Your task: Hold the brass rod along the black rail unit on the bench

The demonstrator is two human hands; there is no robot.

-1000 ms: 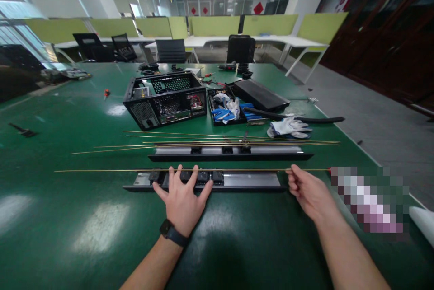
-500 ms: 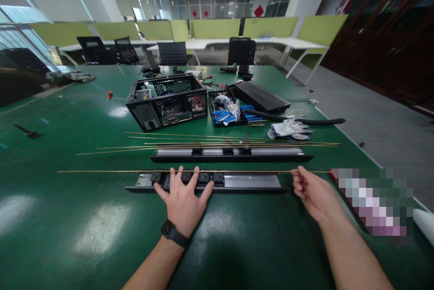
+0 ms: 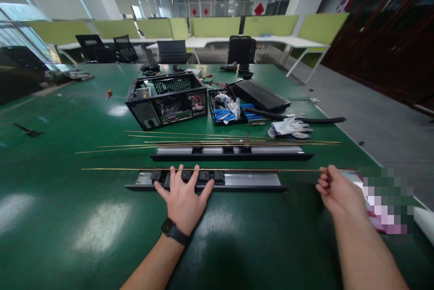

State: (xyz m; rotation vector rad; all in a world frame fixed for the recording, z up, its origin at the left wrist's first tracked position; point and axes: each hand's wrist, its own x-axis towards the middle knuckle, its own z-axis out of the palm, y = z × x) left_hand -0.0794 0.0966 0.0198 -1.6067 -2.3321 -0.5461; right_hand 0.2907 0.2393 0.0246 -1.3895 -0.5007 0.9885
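A thin brass-coloured rod (image 3: 264, 170) runs level across the back of the nearer metal rail (image 3: 252, 180). My right hand (image 3: 342, 190) pinches it near its right end, beyond the rail. Several black blocks (image 3: 219, 177) sit in the rail's left half. My left hand (image 3: 185, 204), with a dark watch on the wrist, lies over those blocks with its fingers spread, fingertips at the rod. Part of the rail and the blocks is hidden under that hand. Behind lies a second rail (image 3: 278, 150) with black blocks, and several loose brass rods (image 3: 115, 147) stretch over it.
An open black computer case (image 3: 166, 100) stands further back, beside a black tray with gloves (image 3: 227, 109). White gloves (image 3: 290, 128) and a curved black strip (image 3: 315, 121) lie at the right. A blurred-out item (image 3: 379, 204) is by my right hand; a brush (image 3: 27, 130) lies far left.
My right hand has moved to the right, and the rod has slid right with it; its left end is closer to the rail. My left hand has stayed in place.
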